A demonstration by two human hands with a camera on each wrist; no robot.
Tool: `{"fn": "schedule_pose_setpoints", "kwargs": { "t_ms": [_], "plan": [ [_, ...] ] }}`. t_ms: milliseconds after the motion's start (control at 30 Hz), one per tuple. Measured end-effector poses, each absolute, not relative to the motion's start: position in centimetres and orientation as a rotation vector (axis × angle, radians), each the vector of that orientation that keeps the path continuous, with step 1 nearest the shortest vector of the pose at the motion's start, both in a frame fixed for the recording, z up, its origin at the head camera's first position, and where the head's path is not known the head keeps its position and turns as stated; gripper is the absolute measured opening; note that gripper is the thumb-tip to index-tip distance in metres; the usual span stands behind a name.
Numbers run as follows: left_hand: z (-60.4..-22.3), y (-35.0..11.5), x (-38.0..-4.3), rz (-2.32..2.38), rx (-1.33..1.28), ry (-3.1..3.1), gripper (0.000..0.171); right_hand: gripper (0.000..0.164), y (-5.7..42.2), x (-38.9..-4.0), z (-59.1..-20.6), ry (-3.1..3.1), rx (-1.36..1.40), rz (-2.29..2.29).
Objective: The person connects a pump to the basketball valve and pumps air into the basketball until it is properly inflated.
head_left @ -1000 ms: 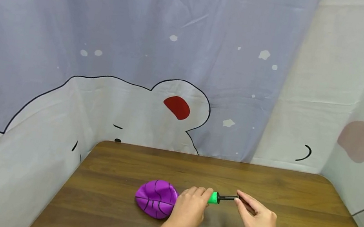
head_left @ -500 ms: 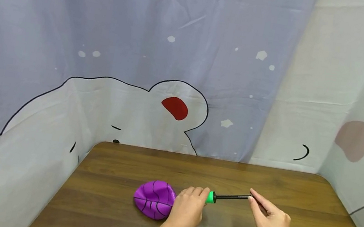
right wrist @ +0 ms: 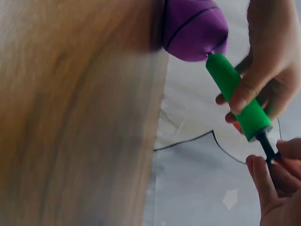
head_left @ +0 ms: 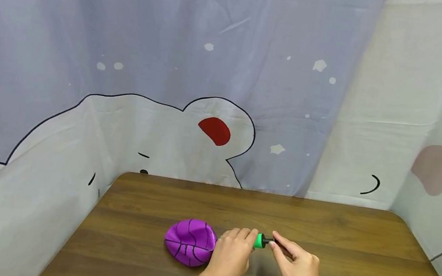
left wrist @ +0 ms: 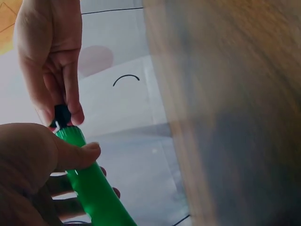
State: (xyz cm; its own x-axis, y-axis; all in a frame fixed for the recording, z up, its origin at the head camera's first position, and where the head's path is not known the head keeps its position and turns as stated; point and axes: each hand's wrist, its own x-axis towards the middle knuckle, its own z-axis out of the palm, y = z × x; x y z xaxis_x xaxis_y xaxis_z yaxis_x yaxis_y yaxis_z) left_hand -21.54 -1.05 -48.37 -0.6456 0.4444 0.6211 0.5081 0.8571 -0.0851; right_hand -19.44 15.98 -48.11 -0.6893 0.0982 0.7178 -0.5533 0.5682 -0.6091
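Note:
A dented purple ball [head_left: 189,242] with black lines lies on the wooden table, left of both hands. My left hand [head_left: 230,257] grips the green barrel of a hand pump [right wrist: 233,92], thumb along one side and fingers round the other. In the right wrist view the pump's narrow end meets the ball at its surface. My right hand [head_left: 299,269] pinches the black handle at the end of the pump's rod, with only a short length of rod showing. In the left wrist view the handle [left wrist: 62,114] sits close above the barrel's ribbed cap.
The brown wooden table [head_left: 362,257] extends to the right and behind the hands. A printed curtain [head_left: 288,95] with a bear outline hangs behind the table's back edge and along its sides.
My right hand first drew the black rod out to the right, then pushed it back left into the barrel. The left hand and ball stay nearly in place.

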Motion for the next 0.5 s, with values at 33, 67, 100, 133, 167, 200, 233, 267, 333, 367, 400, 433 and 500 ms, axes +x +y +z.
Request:
{"fn": "schedule_pose_setpoints", "kwargs": {
  "t_ms": [33,67,100,133,167,200,233,267,333,367,400,433,500],
  "plan": [
    [-48.4,-1.1,-21.6,-0.133,-0.692,-2.375,0.045,0.032,16.2,-19.5,-48.1,-2.07,0.368,1.146],
    [-48.4,-1.1,-21.6,-0.139,-0.693,-2.384,0.046,0.032,16.4,-19.5,-48.0,-2.072,0.369,1.153],
    [-48.4,-1.2,-21.6,-0.145,-0.693,-2.391,0.046,0.031,16.7,-19.5,-47.9,-2.077,0.362,1.17],
    [-48.4,-1.2,-21.5,-0.149,-0.69,-2.401,0.047,0.03,17.1,-19.4,-47.8,-2.083,0.351,1.183],
    [-48.5,-1.2,-21.5,-0.15,-0.688,-2.408,0.047,0.03,17.5,-19.4,-47.7,-2.089,0.332,1.192],
    [-48.5,-1.3,-21.6,-0.153,-0.688,-2.411,0.048,0.029,17.9,-19.4,-47.5,-2.094,0.307,1.2],
    [-48.5,-1.3,-21.6,-0.154,-0.685,-2.415,0.049,0.028,18.3,-19.3,-47.3,-2.098,0.276,1.203],
    [-48.5,-1.3,-21.6,-0.152,-0.683,-2.42,0.05,0.028,18.8,-19.2,-47.2,-2.1,0.242,1.207],
    [-48.6,-1.3,-21.6,-0.151,-0.682,-2.427,0.051,0.027,19.7,-19.1,-46.7,-2.105,0.184,1.204],
    [-48.5,-1.3,-21.7,-0.151,-0.681,-2.431,0.051,0.026,20.1,-19.0,-46.5,-2.109,0.164,1.197],
    [-48.5,-1.3,-21.7,-0.151,-0.68,-2.437,0.052,0.026,20.5,-18.9,-46.4,-2.113,0.148,1.187],
    [-48.5,-1.3,-21.7,-0.149,-0.679,-2.444,0.052,0.025,20.9,-18.8,-46.2,-2.118,0.135,1.181],
    [-48.4,-1.3,-21.7,-0.15,-0.677,-2.453,0.052,0.024,21.4,-18.6,-46.0,-2.129,0.104,1.165]
  ]
}}
